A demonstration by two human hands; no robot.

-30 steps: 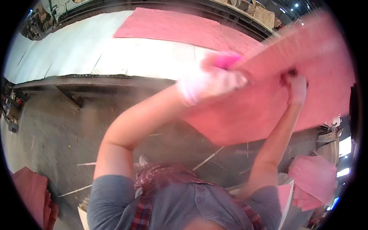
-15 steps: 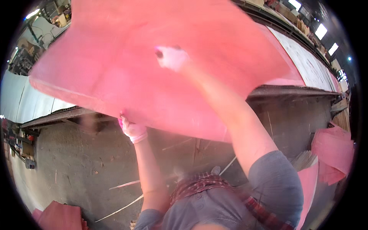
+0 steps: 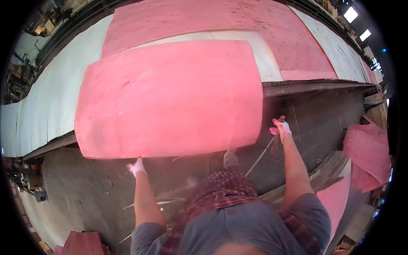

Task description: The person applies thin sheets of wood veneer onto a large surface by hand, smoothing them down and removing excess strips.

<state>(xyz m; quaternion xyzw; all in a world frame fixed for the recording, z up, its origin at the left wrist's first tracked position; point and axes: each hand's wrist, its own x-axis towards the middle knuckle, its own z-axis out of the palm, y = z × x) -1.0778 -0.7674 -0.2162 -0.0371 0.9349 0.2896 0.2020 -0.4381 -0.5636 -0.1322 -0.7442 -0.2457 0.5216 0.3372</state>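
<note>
Left fingers [image 3: 140,160] are touching a big pink rectangular sheet [image 3: 170,100] that's overhanging the long dark-edged counter [image 3: 314,86], tbh can't tell if they're pinching. Right fingers [image 3: 279,123] are clutching a ragged reddish-brown strip [image 3: 274,146].

Head-worn fisheye, looking down and forward over both hands [image 3: 283,128].

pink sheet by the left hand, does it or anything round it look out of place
Yes, somewhat: the pink sheet juts out past the front edge of the bench, with the left hand at its near edge, rather than lying fully on top. Loose pale strips also litter the floor, looking like stray scrap.
</note>
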